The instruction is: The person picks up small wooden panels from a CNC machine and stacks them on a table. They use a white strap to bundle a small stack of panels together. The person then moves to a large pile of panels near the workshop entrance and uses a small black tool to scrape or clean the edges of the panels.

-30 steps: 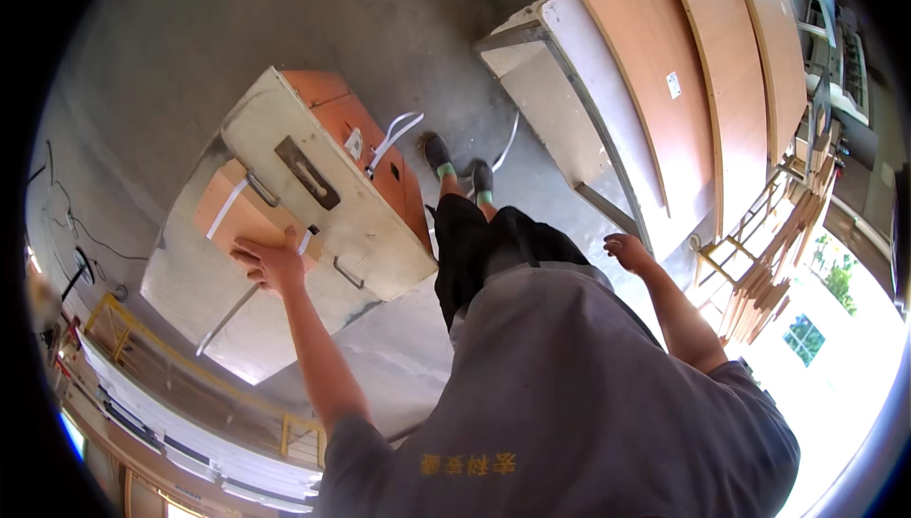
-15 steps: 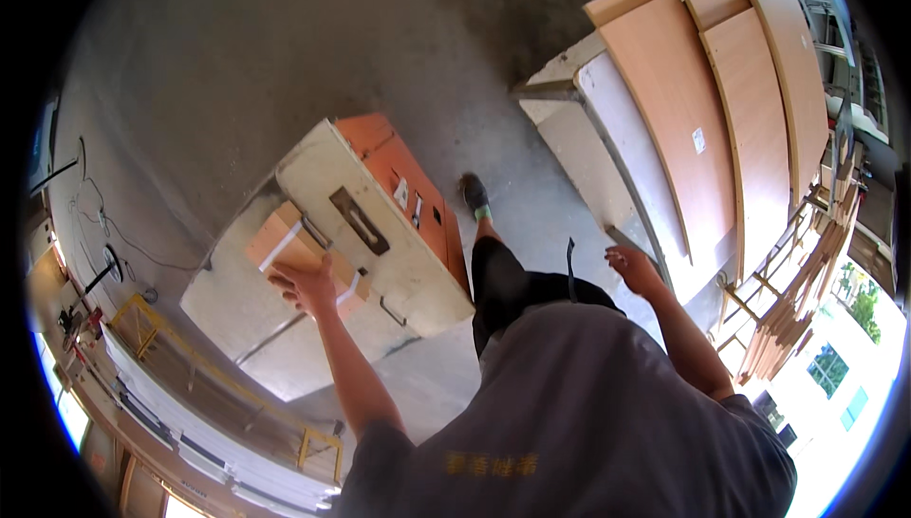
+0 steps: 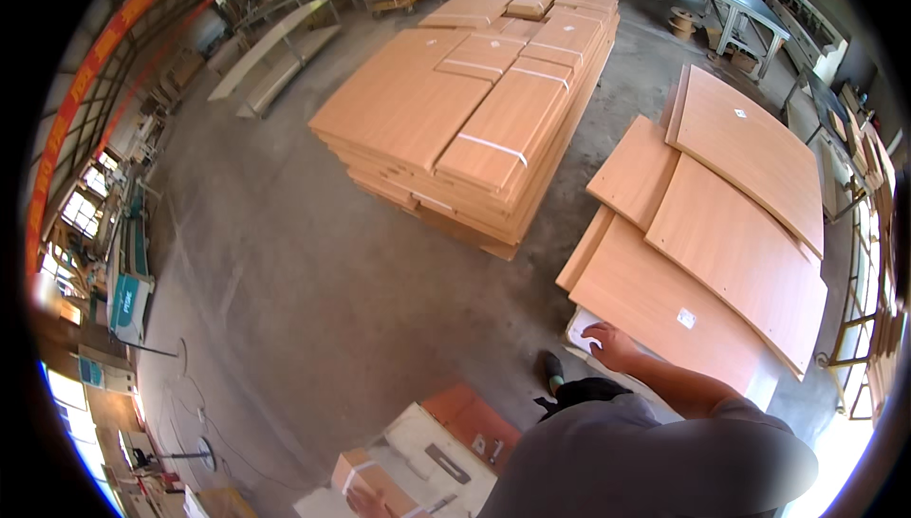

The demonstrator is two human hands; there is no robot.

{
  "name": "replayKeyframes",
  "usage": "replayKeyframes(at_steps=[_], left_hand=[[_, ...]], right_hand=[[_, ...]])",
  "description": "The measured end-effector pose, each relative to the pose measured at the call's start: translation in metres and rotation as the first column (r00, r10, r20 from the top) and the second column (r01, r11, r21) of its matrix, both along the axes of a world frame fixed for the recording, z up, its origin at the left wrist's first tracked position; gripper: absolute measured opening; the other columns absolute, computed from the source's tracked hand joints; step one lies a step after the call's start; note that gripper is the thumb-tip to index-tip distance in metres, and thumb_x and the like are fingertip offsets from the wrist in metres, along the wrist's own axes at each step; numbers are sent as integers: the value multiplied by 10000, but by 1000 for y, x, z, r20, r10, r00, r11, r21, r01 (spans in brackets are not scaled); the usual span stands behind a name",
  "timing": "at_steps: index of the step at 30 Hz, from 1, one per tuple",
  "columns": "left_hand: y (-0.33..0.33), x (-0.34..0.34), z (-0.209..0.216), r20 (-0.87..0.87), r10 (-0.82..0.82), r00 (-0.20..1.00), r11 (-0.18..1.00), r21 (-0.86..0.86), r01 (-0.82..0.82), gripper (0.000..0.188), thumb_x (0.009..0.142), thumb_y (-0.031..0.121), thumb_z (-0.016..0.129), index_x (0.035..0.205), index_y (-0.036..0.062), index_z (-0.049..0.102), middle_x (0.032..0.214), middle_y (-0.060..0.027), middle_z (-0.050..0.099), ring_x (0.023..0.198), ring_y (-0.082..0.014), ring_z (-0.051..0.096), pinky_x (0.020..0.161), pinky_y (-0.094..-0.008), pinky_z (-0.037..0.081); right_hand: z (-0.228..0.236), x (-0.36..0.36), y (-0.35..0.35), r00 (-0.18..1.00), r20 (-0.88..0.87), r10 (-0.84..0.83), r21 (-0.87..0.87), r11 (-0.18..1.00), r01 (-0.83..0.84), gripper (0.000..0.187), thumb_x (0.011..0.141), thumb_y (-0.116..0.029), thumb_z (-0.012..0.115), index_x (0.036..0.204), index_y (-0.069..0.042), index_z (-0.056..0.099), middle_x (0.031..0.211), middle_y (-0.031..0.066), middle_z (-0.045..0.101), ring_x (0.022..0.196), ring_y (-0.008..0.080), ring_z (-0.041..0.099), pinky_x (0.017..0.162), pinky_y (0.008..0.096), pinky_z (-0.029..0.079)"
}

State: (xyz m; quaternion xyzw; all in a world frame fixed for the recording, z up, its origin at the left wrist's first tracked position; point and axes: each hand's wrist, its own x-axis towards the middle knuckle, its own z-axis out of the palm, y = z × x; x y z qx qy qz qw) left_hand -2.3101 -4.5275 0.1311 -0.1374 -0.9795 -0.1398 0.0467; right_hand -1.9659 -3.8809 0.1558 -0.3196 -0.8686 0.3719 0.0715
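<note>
A wide grey floor point(image 3: 285, 309) is covered in the middle by a big stack of brown boards point(image 3: 399, 91), tied in places with white straps point(image 3: 494, 147). To the right of it, loose boards point(image 3: 731, 252) are laid partly over each other on a white table point(image 3: 576, 330). Near the bottom, a box with a cream top point(image 3: 408, 437) and an orange side point(image 3: 470, 420) is seen. On the cream top, a small brown bundle point(image 3: 391, 489) is set, tied the same way. The hands are held well apart. The right hand point(image 3: 612, 347) is held by the table's corner, its fingers loosely bent; whether the table is touched cannot be told. The left hand point(image 3: 368, 503) is laid on the bundle, but whether it is gripped cannot be told.
</note>
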Motion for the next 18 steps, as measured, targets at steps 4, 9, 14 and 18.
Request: replayKeyframes(at_steps=[4,9,14,18], left_hand=[[78,-38,38,-319,-340,884,930,-250,268,584,832,311,759,1294,23,550,1115,-173,633,931,-287,612,853,-432,513],[234,-112,77,90,-297,950,951,121,286,597,780,130,731,1315,17,491,1197,-164,528,975,-277,495,845,-407,443],[401,-183,90,410,-354,841,928,43,370,981,657,344,817,1446,1,345,1495,-229,331,1406,-394,258,1161,-444,238],[500,-281,60,511,-490,706,780,-104,617,1015,630,408,833,1439,15,363,1511,-216,322,1411,-376,268,1164,-452,235]], right_hand=[[12,-59,62,954,-202,-221,156,955,254,375,806,-66,580,1180,-39,601,1269,177,557,1217,368,488,1048,449,402],[0,-97,118,887,-294,-357,93,913,398,369,799,-59,595,1167,-37,598,1255,166,564,1189,366,504,1023,440,420],[-10,-134,139,828,-346,-442,-25,886,462,110,776,-35,584,871,-37,638,1000,135,662,978,345,610,885,416,488],[-30,-189,142,772,-227,-594,-135,804,579,94,776,-72,550,789,-28,632,869,144,666,873,336,636,807,404,503]])
